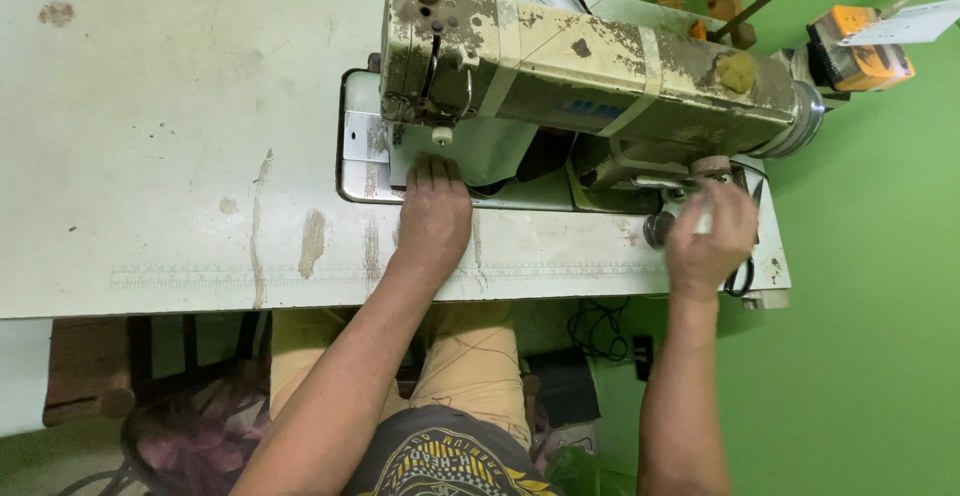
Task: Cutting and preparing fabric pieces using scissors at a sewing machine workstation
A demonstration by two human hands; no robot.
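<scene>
Head view: left hand (pixel 433 208) flat on fabric (pixel 478 152)

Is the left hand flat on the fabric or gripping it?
Flat. The left hand lies palm down, fingers stretched toward the needle, pressing the pale fabric onto the sewing machine bed.

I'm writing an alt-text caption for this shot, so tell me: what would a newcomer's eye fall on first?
The worn, paint-chipped sewing machine at the top centre of the white table stands out first. The left hand lies flat on pale fabric by the needle, while the right hand is blurred beside the machine's right end. Bright green floor fills the right side.
</scene>
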